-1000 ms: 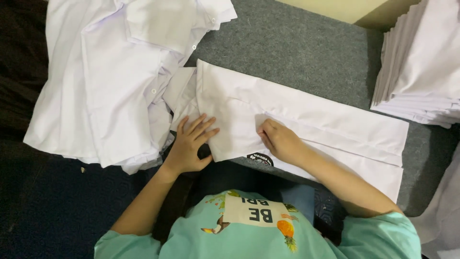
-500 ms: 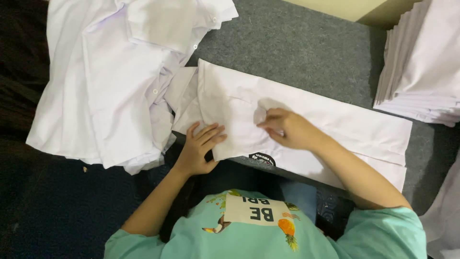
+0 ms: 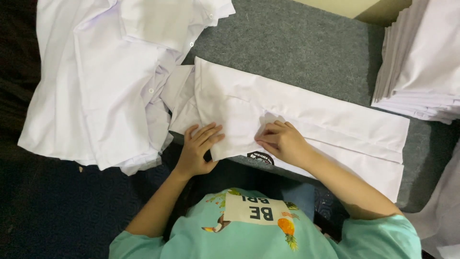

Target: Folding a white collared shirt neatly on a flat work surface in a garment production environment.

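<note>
Pressing down on a long, folded white cotton garment (image 3: 306, 112), both hands work at its near left end. The garment lies flat across a grey felt-covered tabletop (image 3: 297, 45), running from the upper left toward the lower right, its long edges folded inward into a narrow band.

Left hand (image 3: 199, 148): fingers spread and flat, palm down, resting on the near left corner of the folded garment, at the edge of the tabletop.

Right hand (image 3: 282, 141): fingers curled and drawn together, fingertips (image 3: 264, 136) pinching a small crease of the white fabric near the middle of the fold. The two hands lie near each other but apart.

Left of the garment, a loose heap of white buttoned shirts (image 3: 105, 81) lies unfolded, overlapping the garment's far left end. At the right edge of the view, a neat stack of folded white garments (image 3: 421, 62) stands on the tabletop, well apart from the hands. No container holds any of the cloth; all of it rests directly on open surfaces.

A dark patterned floor (image 3: 52, 206) shows below the heap. The person wears a turquoise printed short-sleeved top (image 3: 201, 242).
</note>
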